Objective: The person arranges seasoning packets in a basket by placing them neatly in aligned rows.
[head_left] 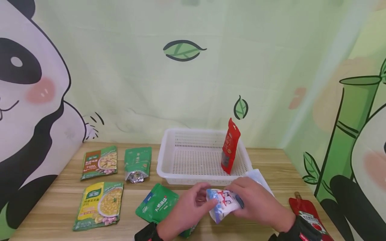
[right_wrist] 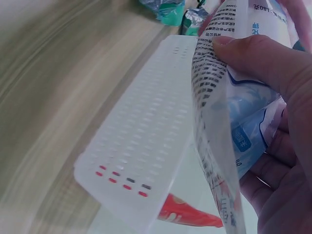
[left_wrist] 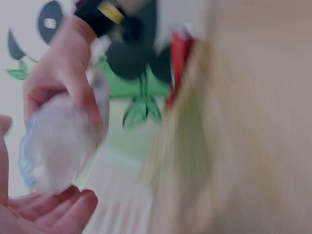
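Note:
A white-and-blue printed plastic bag point(head_left: 223, 203) is held above the wooden table, in front of the white basket point(head_left: 181, 179). My right hand point(head_left: 256, 201) grips its right side; in the right wrist view the thumb point(right_wrist: 258, 58) presses on the printed face, fingers behind. My left hand point(head_left: 191, 209) is at the bag's other end, thumb over its lower left edge. Blurred in the left wrist view, the left fingers point(left_wrist: 73, 209) extend just under the bag point(left_wrist: 53, 151). A green pouch point(head_left: 161, 204) lies on the table, partly hidden by the left hand.
Inside the basket a red pouch point(head_left: 230, 147) stands upright at the right. Yellow point(head_left: 99, 206) and brown-green point(head_left: 99, 162) food packets and a green pouch point(head_left: 138, 164) lie at left. A red spouted pouch point(head_left: 309, 214) lies at the right edge. A printed curtain hangs behind.

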Motion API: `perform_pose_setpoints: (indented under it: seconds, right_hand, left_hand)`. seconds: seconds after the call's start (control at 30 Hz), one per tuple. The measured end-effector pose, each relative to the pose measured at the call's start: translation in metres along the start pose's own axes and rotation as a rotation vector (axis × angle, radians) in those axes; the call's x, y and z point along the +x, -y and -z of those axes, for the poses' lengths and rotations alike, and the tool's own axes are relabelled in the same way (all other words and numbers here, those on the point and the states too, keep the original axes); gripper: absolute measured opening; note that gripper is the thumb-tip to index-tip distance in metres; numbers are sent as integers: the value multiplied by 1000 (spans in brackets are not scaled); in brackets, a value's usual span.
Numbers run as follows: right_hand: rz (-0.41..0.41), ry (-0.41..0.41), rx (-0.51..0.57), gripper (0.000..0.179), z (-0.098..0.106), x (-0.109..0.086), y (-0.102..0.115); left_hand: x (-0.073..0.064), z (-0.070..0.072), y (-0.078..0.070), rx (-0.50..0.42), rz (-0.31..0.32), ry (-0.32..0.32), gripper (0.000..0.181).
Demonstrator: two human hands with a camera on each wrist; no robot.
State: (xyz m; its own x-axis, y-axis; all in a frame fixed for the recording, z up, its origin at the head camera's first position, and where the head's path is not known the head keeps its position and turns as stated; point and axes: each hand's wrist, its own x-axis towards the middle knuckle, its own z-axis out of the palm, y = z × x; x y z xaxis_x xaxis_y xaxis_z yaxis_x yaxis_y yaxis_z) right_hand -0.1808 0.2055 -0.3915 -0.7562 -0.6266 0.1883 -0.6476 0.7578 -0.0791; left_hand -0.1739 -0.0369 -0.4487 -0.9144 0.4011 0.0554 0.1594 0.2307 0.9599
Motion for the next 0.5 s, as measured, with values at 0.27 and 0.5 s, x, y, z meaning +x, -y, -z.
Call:
perform_pose_setpoints:
  seconds: [0.27, 0.5]
  right_hand:
    - [98, -62, -37, 50, 5, 5, 4]
    - [170, -61, -81, 51, 13, 7, 12]
  left_hand:
    - [-2, -21, -4, -494, 187, -29, 47]
    - [-2, -26, -8, -513, 256, -79, 45]
